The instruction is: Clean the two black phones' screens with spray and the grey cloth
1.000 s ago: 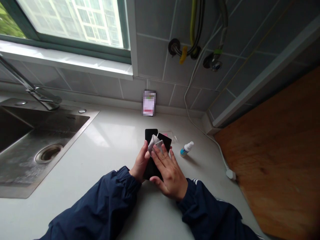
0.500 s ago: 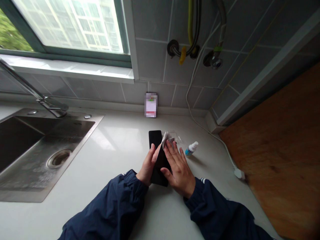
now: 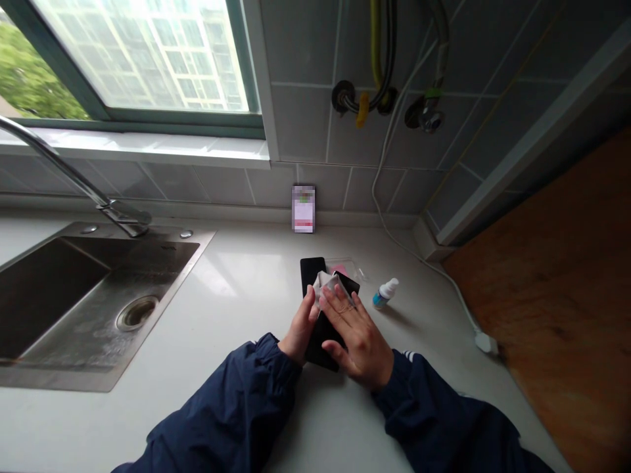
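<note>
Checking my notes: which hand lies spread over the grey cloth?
The right hand lies spread over the grey cloth; the left hand is instead curled against the side of the black phone, below the cloth.

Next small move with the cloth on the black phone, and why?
Probably slide the grey cloth under the right hand onto the bare top end of the phone: that end looks uncovered, and the left hand already seems to steady the phone.

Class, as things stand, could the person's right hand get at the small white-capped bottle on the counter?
Probably yes. The right hand is close to the small white-capped bottle, with only white countertop between them. It would likely have to lift off the cloth on the black phone first.
</note>
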### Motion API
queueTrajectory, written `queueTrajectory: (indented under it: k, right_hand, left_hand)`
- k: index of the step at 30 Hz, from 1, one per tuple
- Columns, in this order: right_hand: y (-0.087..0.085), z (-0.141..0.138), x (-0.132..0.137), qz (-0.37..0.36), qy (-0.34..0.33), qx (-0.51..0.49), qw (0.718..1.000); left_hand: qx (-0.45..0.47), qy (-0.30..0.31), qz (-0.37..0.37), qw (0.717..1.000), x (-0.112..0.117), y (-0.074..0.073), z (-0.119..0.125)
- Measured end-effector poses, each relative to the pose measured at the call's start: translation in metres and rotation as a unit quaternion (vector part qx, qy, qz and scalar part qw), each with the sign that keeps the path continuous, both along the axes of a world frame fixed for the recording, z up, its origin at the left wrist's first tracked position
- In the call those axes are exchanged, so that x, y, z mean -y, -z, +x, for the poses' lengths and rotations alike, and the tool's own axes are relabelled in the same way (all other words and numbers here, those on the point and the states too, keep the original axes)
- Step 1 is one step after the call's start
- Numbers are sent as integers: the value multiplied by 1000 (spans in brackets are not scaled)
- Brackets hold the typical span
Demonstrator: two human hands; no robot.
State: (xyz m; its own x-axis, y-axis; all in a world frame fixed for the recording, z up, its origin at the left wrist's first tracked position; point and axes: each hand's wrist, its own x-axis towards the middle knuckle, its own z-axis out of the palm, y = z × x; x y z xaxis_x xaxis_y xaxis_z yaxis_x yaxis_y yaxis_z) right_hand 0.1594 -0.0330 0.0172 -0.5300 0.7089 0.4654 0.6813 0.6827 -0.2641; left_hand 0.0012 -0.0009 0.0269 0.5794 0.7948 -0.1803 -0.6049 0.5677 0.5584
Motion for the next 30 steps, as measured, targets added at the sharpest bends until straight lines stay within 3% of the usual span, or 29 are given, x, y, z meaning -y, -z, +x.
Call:
queueTrajectory:
  k: [5,16,25,30]
  right_hand:
    - [5,5,-7,4,64,-31,997]
    - [6,5,-8,-18,106,-39,993]
    - [4,7,-10,4,147,-78,986]
    - [5,5,-9,-6,138,-70,988]
  left_hand:
    - [3,13,70,997,1,1,2]
    - [-10,-5,68,998,1,-5,2]
    - [-58,94,75,991,1,-5,-7]
    - [-42,53,97,993,1,-1,-3]
